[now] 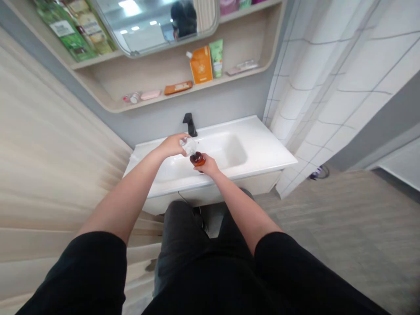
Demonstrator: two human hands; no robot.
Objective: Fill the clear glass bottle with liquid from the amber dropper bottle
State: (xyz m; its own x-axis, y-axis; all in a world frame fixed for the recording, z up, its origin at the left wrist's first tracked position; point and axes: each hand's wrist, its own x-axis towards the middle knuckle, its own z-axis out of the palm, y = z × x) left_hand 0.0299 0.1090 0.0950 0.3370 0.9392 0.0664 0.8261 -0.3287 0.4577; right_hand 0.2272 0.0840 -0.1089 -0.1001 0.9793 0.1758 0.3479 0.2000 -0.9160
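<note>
Over the white sink basin (238,151), my right hand (208,166) is wrapped round an amber brown bottle (198,160) with a dark top. My left hand (174,145) grips a clear, see-through container (189,146), perhaps a cup. The clear container is tilted and its lower end meets or overlaps the bottle's top; I cannot tell whether they touch. Whether any liquid is in either one does not show. Just behind both hands rises a black faucet (189,124).
Above the sink runs a shelf (151,102) with an orange pouch (201,65), a green tube (217,58) and small packages. A mirror cabinet (157,26) and green bottles (67,33) are higher up. Curtains (49,144) hang at left, a white gridded curtain (331,87) at right.
</note>
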